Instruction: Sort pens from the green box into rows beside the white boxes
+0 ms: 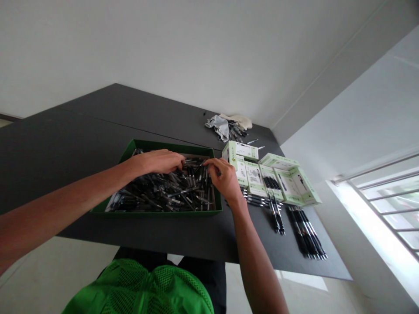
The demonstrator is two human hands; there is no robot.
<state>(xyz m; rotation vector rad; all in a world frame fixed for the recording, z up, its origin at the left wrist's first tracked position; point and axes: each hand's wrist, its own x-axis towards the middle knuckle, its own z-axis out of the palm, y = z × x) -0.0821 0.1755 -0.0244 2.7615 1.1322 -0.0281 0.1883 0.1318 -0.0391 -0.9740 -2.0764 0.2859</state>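
Observation:
A shallow green box on the dark table holds a jumble of black and clear pens. My left hand reaches over the box's far side, its fingers curled down among the pens; whatever they grip is hidden. At the box's right end, my right hand has thumb and fingers pinched together at the tip of a pen. Just right of that hand stand white-and-green cartons, and one of them has black pens on it.
Black pens lie in a neat row near the table's right end, with a few more beside the cartons. Against the wall are a grey cloth, a cream cloth and loose pens. A barred window is at right.

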